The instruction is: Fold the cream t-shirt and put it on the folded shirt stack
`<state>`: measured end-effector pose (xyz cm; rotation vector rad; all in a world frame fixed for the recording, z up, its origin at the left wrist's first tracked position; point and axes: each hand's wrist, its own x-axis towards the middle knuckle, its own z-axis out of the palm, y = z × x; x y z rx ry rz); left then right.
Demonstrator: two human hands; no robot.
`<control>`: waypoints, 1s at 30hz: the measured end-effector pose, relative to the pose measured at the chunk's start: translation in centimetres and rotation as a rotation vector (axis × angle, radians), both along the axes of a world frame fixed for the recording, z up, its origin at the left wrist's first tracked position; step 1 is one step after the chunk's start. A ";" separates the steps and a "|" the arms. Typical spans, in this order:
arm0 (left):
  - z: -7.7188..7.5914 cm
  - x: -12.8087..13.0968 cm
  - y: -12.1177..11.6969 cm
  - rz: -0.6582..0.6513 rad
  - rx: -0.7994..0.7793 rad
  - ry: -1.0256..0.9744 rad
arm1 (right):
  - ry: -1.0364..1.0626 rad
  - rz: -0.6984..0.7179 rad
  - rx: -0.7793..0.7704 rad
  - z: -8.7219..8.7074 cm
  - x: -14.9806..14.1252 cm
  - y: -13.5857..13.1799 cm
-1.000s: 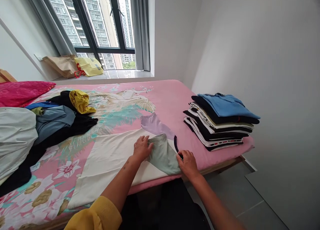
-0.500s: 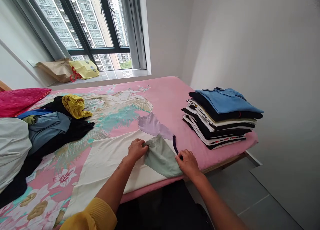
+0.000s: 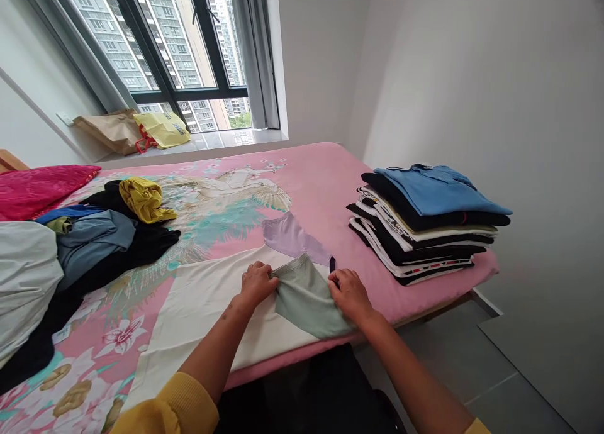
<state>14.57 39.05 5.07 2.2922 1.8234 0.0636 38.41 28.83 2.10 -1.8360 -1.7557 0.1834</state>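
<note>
Shirt [image 3: 202,289] lies at bed edge [image 3: 283,359], left hand [image 3: 257,284] and right hand [image 3: 350,294] pinching green sleeve [image 3: 309,299].

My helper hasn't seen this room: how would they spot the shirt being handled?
On the bed, look between the loose heap and the folded stack. The cream shirt lies spread there, set apart by one lilac sleeve and one green.

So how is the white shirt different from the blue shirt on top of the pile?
The white shirt has pale green and light purple parts, but the blue shirt looks mostly blue.
The white shirt is spread out on the bed, while the blue shirt is folded on the pile.
The left hand and right hand touch the white shirt; neither touches the blue shirt.
Both are clothes.
</note>
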 end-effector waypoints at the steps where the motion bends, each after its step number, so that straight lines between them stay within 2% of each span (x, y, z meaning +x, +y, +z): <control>1: -0.1 0.1 -0.2 0.008 0.011 0.003 | 0.000 0.012 0.006 0.3 -0.4 0.9; 6: 0.2 0.3 -0.5 -0.015 0.031 0.004 | -0.033 -0.014 -0.121 0.6 -2.7 5.0; 9: 0.4 0.2 -0.5 -0.046 0.040 -0.007 | -0.062 -0.049 -0.219 0.2 -3.3 6.4; 12: 0.1 0.1 -0.6 -0.041 0.044 -0.036 | -0.040 -0.080 -0.261 -0.2 -3.1 6.9; 15: -0.4 0.2 -1.0 0.022 0.064 -0.072 | 0.006 -0.100 -0.275 -0.3 -2.4 7.0; 17: -0.5 0.2 -1.6 0.074 0.158 -0.138 | 0.058 -0.119 -0.242 -0.1 -2.0 6.8; 18: -0.5 0.3 -2.1 0.060 0.220 -0.187 | 0.094 -0.128 -0.203 0.2 -1.9 6.7; 19: -0.5 0.4 -2.6 0.001 0.273 -0.240 | 0.131 -0.129 -0.146 0.5 -1.9 6.3; 21: -0.6 0.8 -3.5 -0.237 0.303 -0.315 | 0.189 -0.097 0.004 1.2 -2.3 5.2; 23: -0.9 1.3 -4.4 -0.499 0.236 -0.303 | 0.194 0.004 0.127 1.6 -3.3 3.1; 24: -1.3 1.5 -4.8 -0.562 0.209 -0.273 | 0.174 0.076 0.152 1.6 -3.9 1.8; 25: -1.7 1.7 -5.1 -0.564 0.195 -0.233 | 0.141 0.145 0.150 1.4 -4.4 0.4; 27: -2.5 1.9 -5.7 -0.451 0.185 -0.149 | 0.055 0.226 0.100 0.6 -5.1 -2.7; 30: -3.0 2.2 -6.2 -0.258 0.174 -0.055 | -0.040 0.183 0.038 -0.8 -5.0 -6.5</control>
